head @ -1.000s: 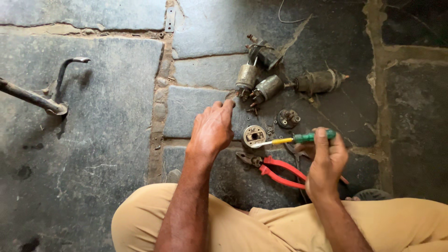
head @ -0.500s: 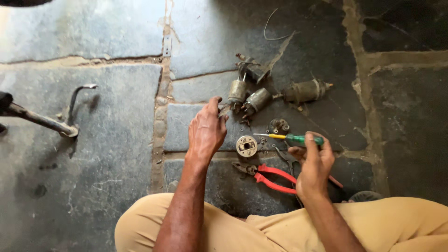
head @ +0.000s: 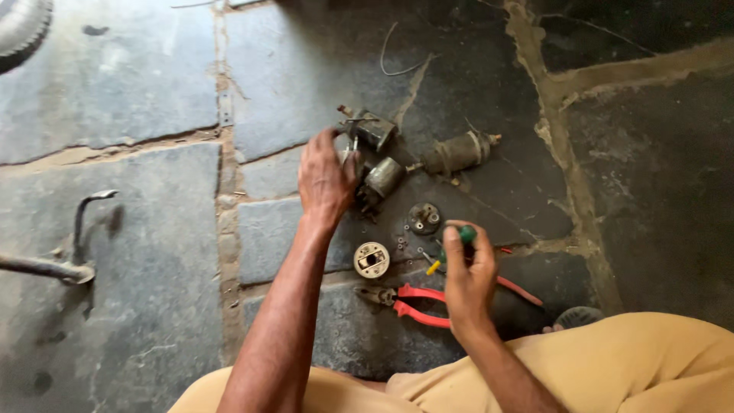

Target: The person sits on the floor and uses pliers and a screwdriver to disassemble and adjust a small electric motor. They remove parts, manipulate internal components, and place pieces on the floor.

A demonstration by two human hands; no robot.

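Floor of grey stone slabs (head: 138, 99) with rough mortar joints; darker, oil-stained patch to the right. Person seated at the near edge, tan trousers (head: 634, 367) across the bottom.

Left hand (head: 327, 180): reaches far across the slab, forearm stretched out straight, back of hand up. Fingers loosely curled, partly open, tips touching a small dark motor casing (head: 380, 180) at its left end. Cannot tell whether it grips or only rests against it.

Right hand (head: 468, 275): held nearer the body, wrist bent upward, fingers closed round a screwdriver (head: 449, 248) with green and yellow handle, tip pointing down-left toward the floor.

Around them: a second motor casing (head: 372, 128) just beyond the first, a longer cylindrical motor body (head: 456, 153) to the right, a round dark end plate (head: 423, 218) between the hands, a pale round cap (head: 371, 259) near the left forearm. Red-handled pliers (head: 413, 304) lie on the slab just beside the right wrist. Bent metal rod (head: 69, 252) well apart, far left. Loose wire (head: 397, 57) at the far side.
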